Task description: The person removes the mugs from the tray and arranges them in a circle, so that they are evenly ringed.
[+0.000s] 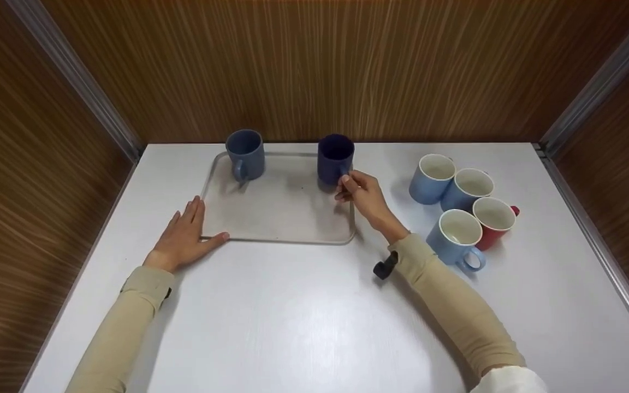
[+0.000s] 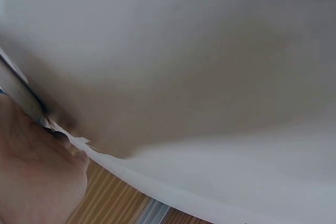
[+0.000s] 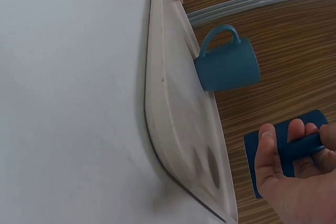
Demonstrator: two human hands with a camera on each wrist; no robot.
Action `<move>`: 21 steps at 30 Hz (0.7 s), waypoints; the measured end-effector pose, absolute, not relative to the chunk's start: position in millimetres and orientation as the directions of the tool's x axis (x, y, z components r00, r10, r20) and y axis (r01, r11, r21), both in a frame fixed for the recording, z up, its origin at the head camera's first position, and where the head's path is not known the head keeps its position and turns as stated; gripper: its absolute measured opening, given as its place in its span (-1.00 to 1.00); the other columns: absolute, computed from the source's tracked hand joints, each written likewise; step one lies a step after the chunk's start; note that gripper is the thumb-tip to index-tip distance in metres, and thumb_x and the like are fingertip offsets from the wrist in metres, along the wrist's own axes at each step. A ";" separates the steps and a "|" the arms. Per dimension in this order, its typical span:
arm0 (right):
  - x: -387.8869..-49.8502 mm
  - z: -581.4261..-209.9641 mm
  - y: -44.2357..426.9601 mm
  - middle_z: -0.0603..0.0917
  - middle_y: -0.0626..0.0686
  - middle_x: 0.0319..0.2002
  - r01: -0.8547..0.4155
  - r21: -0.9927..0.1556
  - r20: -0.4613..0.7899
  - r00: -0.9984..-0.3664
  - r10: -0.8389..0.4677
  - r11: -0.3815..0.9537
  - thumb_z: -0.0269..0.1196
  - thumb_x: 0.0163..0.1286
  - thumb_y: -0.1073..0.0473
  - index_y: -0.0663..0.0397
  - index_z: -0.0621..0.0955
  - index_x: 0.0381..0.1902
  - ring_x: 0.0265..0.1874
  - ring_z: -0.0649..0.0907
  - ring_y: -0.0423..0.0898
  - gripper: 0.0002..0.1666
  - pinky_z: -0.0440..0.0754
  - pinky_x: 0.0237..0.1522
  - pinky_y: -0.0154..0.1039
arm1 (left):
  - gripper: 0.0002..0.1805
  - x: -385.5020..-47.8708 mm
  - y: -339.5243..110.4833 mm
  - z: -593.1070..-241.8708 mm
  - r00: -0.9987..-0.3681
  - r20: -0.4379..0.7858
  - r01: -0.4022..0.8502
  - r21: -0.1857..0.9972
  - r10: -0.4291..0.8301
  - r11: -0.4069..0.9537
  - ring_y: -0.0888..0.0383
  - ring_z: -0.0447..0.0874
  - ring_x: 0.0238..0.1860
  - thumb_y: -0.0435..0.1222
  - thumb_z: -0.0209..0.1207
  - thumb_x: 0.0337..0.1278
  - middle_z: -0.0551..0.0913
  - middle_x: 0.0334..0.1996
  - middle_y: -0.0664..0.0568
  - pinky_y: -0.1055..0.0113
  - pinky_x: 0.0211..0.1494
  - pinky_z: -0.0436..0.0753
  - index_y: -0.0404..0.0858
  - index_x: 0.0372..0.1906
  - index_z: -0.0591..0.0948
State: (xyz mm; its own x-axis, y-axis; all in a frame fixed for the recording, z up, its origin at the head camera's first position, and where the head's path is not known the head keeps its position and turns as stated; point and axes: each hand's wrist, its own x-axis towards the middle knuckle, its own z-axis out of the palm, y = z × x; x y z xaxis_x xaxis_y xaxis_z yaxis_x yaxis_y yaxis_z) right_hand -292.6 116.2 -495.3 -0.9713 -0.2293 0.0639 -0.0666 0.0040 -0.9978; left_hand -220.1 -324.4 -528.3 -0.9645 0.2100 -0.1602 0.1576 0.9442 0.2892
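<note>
My right hand (image 1: 368, 197) pinches the handle of a dark blue mug (image 1: 332, 161). This mug is upright over the back right part of a pale grey tray (image 1: 271, 218); a gap shows between it and the tray in the right wrist view, where the mug (image 3: 282, 132) is seen side-on. At the tray's front left corner lies my left hand (image 1: 183, 237), fingers straight along the left edge and thumb on the front rim. A grey-blue mug (image 1: 249, 158) stands upright on the tray's back left, its handle toward me.
Right of the tray, several mugs stand close together on the white table (image 1: 292, 311): light blue mugs, one with its handle toward the front (image 1: 451, 243), and a red mug (image 1: 492, 234). A wood-grain panel (image 1: 314, 71) rises behind the table, with others at both sides.
</note>
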 end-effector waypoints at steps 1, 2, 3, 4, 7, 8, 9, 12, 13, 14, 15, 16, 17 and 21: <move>-290.6 -495.4 118.7 0.69 0.34 -0.16 -0.067 -0.998 0.063 -0.970 -0.233 0.007 0.08 0.74 0.17 0.41 0.60 -0.09 -0.28 0.77 -0.03 -0.65 0.80 -0.10 -0.16 | 0.33 -219.8 -324.6 -528.6 -0.964 -0.160 0.158 0.289 0.211 0.944 -0.30 -0.29 0.75 0.51 -0.08 0.39 -0.28 0.74 -0.35 -0.22 0.77 -0.20 -0.48 0.70 -0.20; -288.6 -495.5 121.0 0.69 0.36 -0.15 -0.067 -0.998 0.063 -0.970 -0.236 0.010 0.08 0.74 0.16 0.42 0.59 -0.09 -0.28 0.77 -0.03 -0.64 0.80 -0.09 -0.16 | 0.33 -219.7 -324.7 -528.8 -0.965 -0.158 0.159 0.290 0.211 0.944 -0.31 -0.29 0.75 0.51 -0.07 0.39 -0.27 0.74 -0.35 -0.22 0.77 -0.20 -0.48 0.70 -0.19; -286.6 -495.8 123.5 0.69 0.37 -0.14 -0.068 -0.998 0.063 -0.969 -0.238 0.013 0.08 0.75 0.15 0.43 0.59 -0.08 -0.28 0.77 -0.04 -0.64 0.81 -0.09 -0.17 | 0.33 -219.6 -324.9 -529.0 -0.965 -0.155 0.159 0.291 0.210 0.944 -0.31 -0.28 0.75 0.51 -0.07 0.39 -0.27 0.74 -0.36 -0.22 0.77 -0.19 -0.48 0.70 -0.19; -284.6 -496.2 125.9 0.69 0.37 -0.14 -0.069 -0.998 0.063 -0.969 -0.240 0.015 0.07 0.75 0.15 0.44 0.59 -0.07 -0.27 0.76 -0.04 -0.63 0.81 -0.08 -0.19 | 0.33 -219.5 -325.1 -529.3 -0.966 -0.153 0.159 0.291 0.210 0.944 -0.31 -0.28 0.75 0.51 -0.07 0.39 -0.27 0.74 -0.35 -0.21 0.77 -0.19 -0.48 0.70 -0.19; -278.8 -497.9 131.9 0.70 0.37 -0.15 -0.072 -0.997 0.067 -0.969 -0.237 0.012 0.08 0.75 0.16 0.46 0.58 -0.08 -0.28 0.76 -0.06 -0.63 0.80 -0.10 -0.24 | 0.33 -219.2 -324.7 -529.7 -0.966 -0.154 0.159 0.289 0.210 0.944 -0.29 -0.28 0.76 0.51 -0.07 0.38 -0.26 0.74 -0.35 -0.20 0.78 -0.18 -0.47 0.71 -0.19; -276.9 -498.7 133.9 0.70 0.37 -0.16 -0.075 -0.997 0.070 -0.970 -0.234 0.011 0.08 0.74 0.17 0.46 0.58 -0.09 -0.28 0.76 -0.06 -0.63 0.80 -0.11 -0.26 | 0.33 -219.2 -324.5 -529.9 -0.966 -0.154 0.159 0.288 0.209 0.944 -0.28 -0.28 0.76 0.51 -0.07 0.38 -0.26 0.74 -0.34 -0.20 0.78 -0.18 -0.47 0.71 -0.19; -275.1 -499.6 135.9 0.69 0.39 -0.16 -0.079 -0.997 0.075 -0.970 -0.231 0.010 0.08 0.74 0.18 0.46 0.59 -0.09 -0.29 0.76 -0.06 -0.64 0.80 -0.12 -0.26 | 0.33 -219.1 -324.3 -529.8 -0.965 -0.154 0.161 0.287 0.211 0.944 -0.29 -0.28 0.75 0.51 -0.06 0.39 -0.26 0.74 -0.35 -0.22 0.77 -0.18 -0.48 0.70 -0.18; -269.9 -501.9 141.0 0.69 0.43 -0.18 -0.090 -0.996 0.087 -0.971 -0.223 0.003 0.08 0.73 0.20 0.47 0.59 -0.11 -0.30 0.76 -0.04 -0.65 0.80 -0.13 -0.24 | 0.33 -218.9 -323.7 -529.4 -0.965 -0.160 0.158 0.284 0.209 0.946 -0.28 -0.29 0.76 0.50 -0.06 0.39 -0.26 0.74 -0.34 -0.21 0.78 -0.19 -0.48 0.70 -0.19; -268.2 -502.8 142.9 0.70 0.41 -0.19 -0.092 -0.996 0.089 -0.971 -0.222 0.002 0.08 0.74 0.21 0.47 0.59 -0.11 -0.30 0.76 -0.04 -0.66 0.80 -0.13 -0.24 | 0.32 -218.9 -323.7 -529.3 -0.964 -0.161 0.158 0.283 0.209 0.946 -0.28 -0.29 0.76 0.50 -0.06 0.39 -0.26 0.74 -0.34 -0.21 0.78 -0.20 -0.48 0.70 -0.19; -266.4 -503.4 144.9 0.71 0.37 -0.20 -0.095 -0.996 0.092 -0.971 -0.222 0.000 0.08 0.74 0.21 0.47 0.58 -0.12 -0.30 0.75 -0.04 -0.66 0.80 -0.13 -0.24 | 0.32 -219.0 -323.6 -529.2 -0.964 -0.163 0.159 0.284 0.210 0.946 -0.29 -0.30 0.76 0.50 -0.06 0.39 -0.27 0.74 -0.34 -0.22 0.77 -0.20 -0.48 0.70 -0.19; -264.7 -503.9 146.8 0.71 0.34 -0.21 -0.096 -0.995 0.094 -0.970 -0.222 -0.002 0.08 0.74 0.21 0.47 0.58 -0.12 -0.30 0.75 -0.05 -0.65 0.80 -0.13 -0.25 | 0.32 -219.0 -323.6 -529.1 -0.963 -0.165 0.159 0.284 0.211 0.946 -0.29 -0.30 0.76 0.50 -0.06 0.40 -0.27 0.74 -0.34 -0.22 0.77 -0.20 -0.48 0.70 -0.20; -263.1 -504.1 148.7 0.72 0.30 -0.22 -0.097 -0.995 0.096 -0.970 -0.222 -0.005 0.08 0.74 0.21 0.47 0.58 -0.12 -0.30 0.75 -0.05 -0.66 0.81 -0.13 -0.25 | 0.32 -219.2 -323.7 -529.2 -0.963 -0.170 0.156 0.283 0.209 0.946 -0.27 -0.31 0.76 0.51 -0.08 0.39 -0.28 0.74 -0.33 -0.20 0.78 -0.21 -0.47 0.71 -0.20; -261.5 -504.1 150.5 0.72 0.27 -0.23 -0.098 -0.995 0.098 -0.970 -0.221 -0.012 0.08 0.73 0.21 0.46 0.58 -0.13 -0.30 0.75 -0.05 -0.66 0.81 -0.13 -0.25 | 0.32 -219.5 -323.8 -529.2 -0.963 -0.171 0.156 0.283 0.209 0.946 -0.27 -0.31 0.76 0.51 -0.08 0.39 -0.28 0.74 -0.33 -0.20 0.78 -0.21 -0.47 0.71 -0.20; -256.1 -503.2 157.5 0.70 0.19 -0.25 -0.104 -0.994 0.110 -0.972 -0.205 -0.040 0.09 0.72 0.24 0.44 0.58 -0.16 -0.32 0.77 -0.07 -0.69 0.81 -0.16 -0.26 | 0.32 -220.6 -324.0 -528.5 -0.961 -0.179 0.152 0.286 0.209 0.946 -0.27 -0.33 0.76 0.51 -0.09 0.40 -0.30 0.74 -0.33 -0.20 0.78 -0.23 -0.47 0.70 -0.22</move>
